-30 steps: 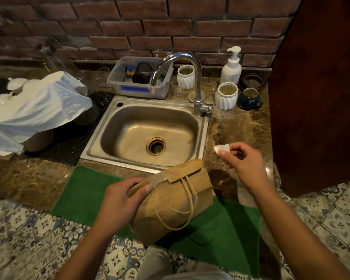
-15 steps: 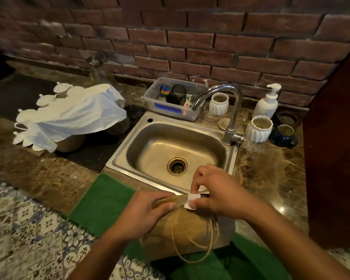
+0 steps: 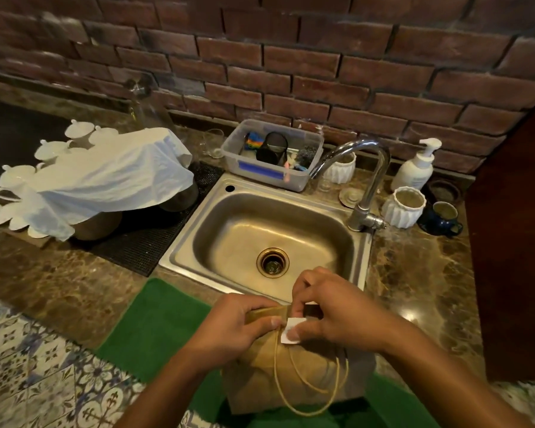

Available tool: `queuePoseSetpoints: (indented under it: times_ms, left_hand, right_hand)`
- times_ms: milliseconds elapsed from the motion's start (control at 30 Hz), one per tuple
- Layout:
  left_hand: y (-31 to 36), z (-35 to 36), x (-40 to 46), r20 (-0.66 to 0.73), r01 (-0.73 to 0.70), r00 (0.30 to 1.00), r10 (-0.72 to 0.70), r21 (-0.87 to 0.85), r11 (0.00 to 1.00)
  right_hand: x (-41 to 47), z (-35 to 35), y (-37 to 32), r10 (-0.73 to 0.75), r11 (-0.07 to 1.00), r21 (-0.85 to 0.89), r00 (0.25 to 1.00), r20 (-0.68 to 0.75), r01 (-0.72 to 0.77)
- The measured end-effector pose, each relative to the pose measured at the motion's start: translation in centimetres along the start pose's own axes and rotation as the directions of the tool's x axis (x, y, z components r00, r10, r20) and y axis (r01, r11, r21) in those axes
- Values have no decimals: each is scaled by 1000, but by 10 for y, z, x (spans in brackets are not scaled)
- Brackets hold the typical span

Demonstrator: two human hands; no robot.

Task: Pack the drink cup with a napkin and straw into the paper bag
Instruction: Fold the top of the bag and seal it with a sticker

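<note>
While both hands (image 3: 291, 329) pinch bag (image 3: 291, 375) top, sink (image 3: 198, 242) just behind.

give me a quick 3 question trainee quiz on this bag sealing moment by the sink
1. True or false: the top of the brown paper bag is folded shut.
2. Which hand presses the small white sticker onto the fold? A) left hand B) right hand
3. Fill in: the bag's rope handles hang over its ____ face.

Key
1. true
2. B; the left hand pinches the fold flat
3. front, the side facing the camera
</note>
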State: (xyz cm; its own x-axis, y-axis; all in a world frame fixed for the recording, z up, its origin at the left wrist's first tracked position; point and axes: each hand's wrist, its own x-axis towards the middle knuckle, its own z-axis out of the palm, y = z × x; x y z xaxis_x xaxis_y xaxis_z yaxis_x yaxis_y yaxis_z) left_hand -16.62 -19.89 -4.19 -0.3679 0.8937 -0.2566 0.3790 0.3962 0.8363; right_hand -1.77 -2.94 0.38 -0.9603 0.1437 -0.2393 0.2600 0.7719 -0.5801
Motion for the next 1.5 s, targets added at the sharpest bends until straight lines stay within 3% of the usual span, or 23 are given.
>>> queuePoseSetpoints:
  times_ms: [100,200,300,467,567,667,800,867,933,1100,1200,1400,1500]
  left_hand:
    - [-3,-3,-1,-38,22,999,-24,-48,999]
    - [-4,-3,-7,-167,37,984,-61,-141,989]
    - [0,6,-16,-301,46,949,-99,-180,983]
    - [6,25,-44,-378,129,899,-221,-252,959]
    - [5,33,-63,-257,215,927,-275,-236,948]
    - [1,33,-73,-165,277,942,-291,-105,955]
    - [4,20,-58,118,251,957,-264,113,961]
    - [10,19,-52,248,249,934,-259,72,966]
    - [15,21,-52,272,259,931,-245,-19,966]
    - [27,40,-66,227,285,947,-228,-266,921]
    - [30,52,-70,230,384,921,-313,-415,825]
    - [22,53,-70,221,409,913,-344,-485,773]
    - [20,55,-71,197,380,925,-326,-518,767]
  right_hand:
    - [-8,-10,4,107,980,186,971,-215,-67]
    - [-21,0,-6,344,874,471,838,-424,-120]
    - [-23,20,-27,501,718,680,788,-358,-147]
    - [-23,55,-47,643,578,777,725,-248,-248]
    - [-33,77,-59,701,474,838,692,-171,-272]
    - [-41,94,-62,763,363,888,637,-108,-284]
    - [-48,109,-66,805,198,952,593,-22,-234]
    - [-52,111,-68,817,71,982,575,43,-174]
    - [-58,110,-69,820,-3,990,566,83,-141]
    - [-73,97,-65,831,-9,988,549,92,-153]
    - [-75,89,-55,838,102,966,544,45,-238]
    - [-70,83,-52,772,135,962,634,48,-238]
    - [-69,87,-52,777,126,960,627,62,-251]
